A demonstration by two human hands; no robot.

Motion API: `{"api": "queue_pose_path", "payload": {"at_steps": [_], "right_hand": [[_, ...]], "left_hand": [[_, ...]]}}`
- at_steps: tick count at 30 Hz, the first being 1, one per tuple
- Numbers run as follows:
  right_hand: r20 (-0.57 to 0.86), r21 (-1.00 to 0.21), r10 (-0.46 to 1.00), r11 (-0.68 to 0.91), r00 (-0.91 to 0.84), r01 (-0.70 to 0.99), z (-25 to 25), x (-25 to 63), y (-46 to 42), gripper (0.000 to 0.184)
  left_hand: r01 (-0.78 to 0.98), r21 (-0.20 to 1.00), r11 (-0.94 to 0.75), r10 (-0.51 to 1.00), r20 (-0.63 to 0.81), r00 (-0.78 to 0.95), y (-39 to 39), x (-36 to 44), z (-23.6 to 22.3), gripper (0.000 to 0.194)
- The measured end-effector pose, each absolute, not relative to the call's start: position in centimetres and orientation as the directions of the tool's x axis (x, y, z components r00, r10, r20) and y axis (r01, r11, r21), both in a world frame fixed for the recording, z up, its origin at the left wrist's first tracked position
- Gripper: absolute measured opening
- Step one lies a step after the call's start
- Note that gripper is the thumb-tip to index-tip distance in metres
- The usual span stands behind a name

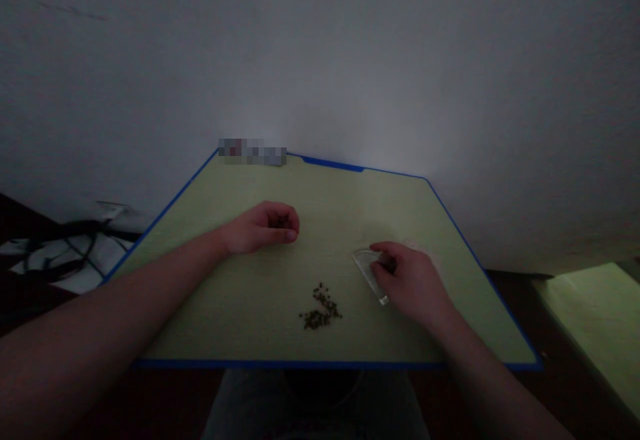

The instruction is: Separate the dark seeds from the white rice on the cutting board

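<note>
My left hand rests over the middle of the table with its fingers curled inward. Small dark brown bits show in the hollow of its palm. To the right, my right hand has its thumb and forefinger closed at a flat, clear, plastic-looking piece with a pale straight edge. Its far part is hidden under the fingers, and I cannot make out its exact kind. Between the two hands and nearer to me, a loose pile of small dark brown bits lies scattered on the tabletop.
The pale yellow-green table has a blue rim and stands against a grey wall. A blurred-out flat item lies at its far left corner. Black cables hang at the left. Another pale surface is at the right.
</note>
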State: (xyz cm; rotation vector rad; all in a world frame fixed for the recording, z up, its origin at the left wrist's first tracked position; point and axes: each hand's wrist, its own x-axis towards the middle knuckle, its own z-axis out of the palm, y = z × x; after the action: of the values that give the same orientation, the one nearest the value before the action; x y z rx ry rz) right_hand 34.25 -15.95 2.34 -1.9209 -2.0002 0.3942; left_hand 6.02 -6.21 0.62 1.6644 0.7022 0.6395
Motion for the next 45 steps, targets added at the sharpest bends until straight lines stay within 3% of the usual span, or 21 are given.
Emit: {"api": "queue_pose_path", "payload": {"at_steps": [12, 18, 23, 45], "right_hand": [[0.107, -0.38, 0.988, -0.061, 0.109, 0.923, 2.9, 39.0, -15.3, 0.03], [0.058, -0.556, 0.973, 0.219, -0.225, 0.802, 3.5, 35.3, -16.4, 0.031], [0.019, -0.532, 0.929, 0.322, -0.369, 0.783, 3.3, 32.5, -17.0, 0.033], [-0.044, -0.552, 0.927, 0.289, -0.374, 0.782, 3.0, 33.1, -19.3, 0.029]], "left_hand": [[0.108, 0.982, -0.154, 0.742, 0.043, 0.669, -6.2, 6.0, 0.5, 0.027], [0.112, 0.981, -0.161, 0.738, 0.044, 0.673, -6.2, 6.0, 0.6, 0.028], [0.119, 0.981, -0.154, 0.741, 0.035, 0.67, -6.3, 6.1, 0.8, 0.029], [0.1, 0.986, -0.135, 0.741, 0.033, 0.671, -6.3, 6.1, 0.7, 0.025]]}}
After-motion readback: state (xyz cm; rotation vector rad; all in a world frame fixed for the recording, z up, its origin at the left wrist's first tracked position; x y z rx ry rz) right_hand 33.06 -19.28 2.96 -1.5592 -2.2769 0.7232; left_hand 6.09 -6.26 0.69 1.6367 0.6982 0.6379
